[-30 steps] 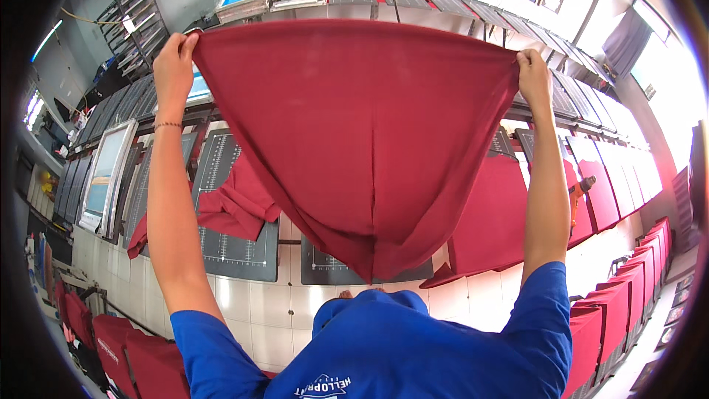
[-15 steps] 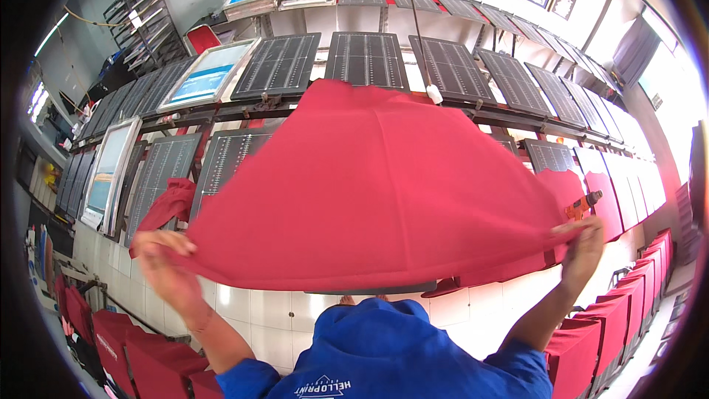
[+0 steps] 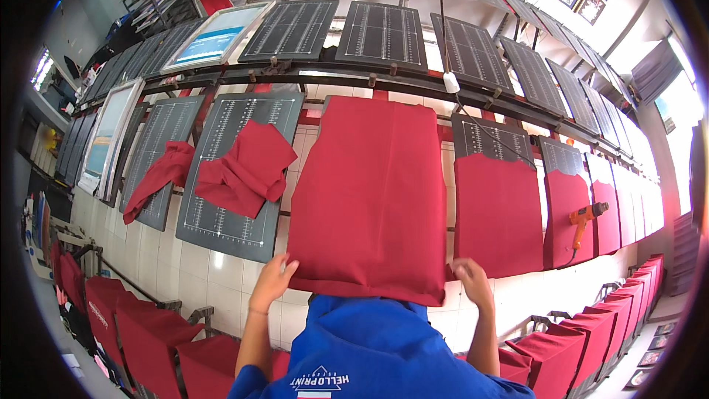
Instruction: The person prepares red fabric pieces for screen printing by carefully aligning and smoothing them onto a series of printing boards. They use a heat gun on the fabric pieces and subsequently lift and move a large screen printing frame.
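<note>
A flat red fabric panel lies draped over the board directly in front of me, its near edge slightly rumpled and overhanging by my waist. At its near left corner, my left hand is closed with the fingertips on the fabric's edge. My right hand is likewise closed at the near right edge, where a small bit of fabric reaches its fingers. The board beneath is hidden by the panel.
A crumpled red cloth lies on the dark gridded board to the left; another crumpled piece lies beyond. To the right are red-covered boards and an orange heat gun. A cable with a white fitting hangs ahead.
The red fabric, held stretched wide and raised before, has come down onto the board. Both hands have moved inward to its near corners. The crumpled cloth on the left board is now uncovered.
</note>
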Available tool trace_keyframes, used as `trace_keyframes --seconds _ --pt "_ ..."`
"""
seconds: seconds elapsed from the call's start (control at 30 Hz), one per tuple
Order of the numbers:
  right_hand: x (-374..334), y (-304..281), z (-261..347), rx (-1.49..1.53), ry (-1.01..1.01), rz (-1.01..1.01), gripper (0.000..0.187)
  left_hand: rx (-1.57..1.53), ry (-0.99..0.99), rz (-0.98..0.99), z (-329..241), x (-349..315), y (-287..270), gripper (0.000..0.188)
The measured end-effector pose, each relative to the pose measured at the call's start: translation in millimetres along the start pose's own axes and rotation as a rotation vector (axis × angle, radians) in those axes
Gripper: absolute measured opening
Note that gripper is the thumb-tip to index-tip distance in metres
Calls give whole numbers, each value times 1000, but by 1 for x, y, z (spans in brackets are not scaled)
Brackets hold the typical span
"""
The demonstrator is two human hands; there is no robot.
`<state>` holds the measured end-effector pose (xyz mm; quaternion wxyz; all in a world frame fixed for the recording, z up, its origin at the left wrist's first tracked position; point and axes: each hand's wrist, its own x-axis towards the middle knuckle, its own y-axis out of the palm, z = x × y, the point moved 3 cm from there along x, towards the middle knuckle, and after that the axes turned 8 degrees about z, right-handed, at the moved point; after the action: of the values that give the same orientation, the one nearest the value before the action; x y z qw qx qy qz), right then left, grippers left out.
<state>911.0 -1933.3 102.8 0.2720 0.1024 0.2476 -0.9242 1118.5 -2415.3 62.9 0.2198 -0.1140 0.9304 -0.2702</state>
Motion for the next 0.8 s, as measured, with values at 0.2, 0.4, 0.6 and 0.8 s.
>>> trace_keyframes --seconds 0.2,0.4,0.6,0.8 --pt "139 73 -141 659 288 2 79 -832 -109 -34 76 132 65 60" --pt "90 100 -147 1051 417 97 73 37 -206 -329 98 61 68 47" --pt "17 90 -173 994 327 -4 47 11 -360 -433 157 -27 87 46" --pt "-30 78 -194 623 521 28 39 76 -515 -179 196 -53 113 44"
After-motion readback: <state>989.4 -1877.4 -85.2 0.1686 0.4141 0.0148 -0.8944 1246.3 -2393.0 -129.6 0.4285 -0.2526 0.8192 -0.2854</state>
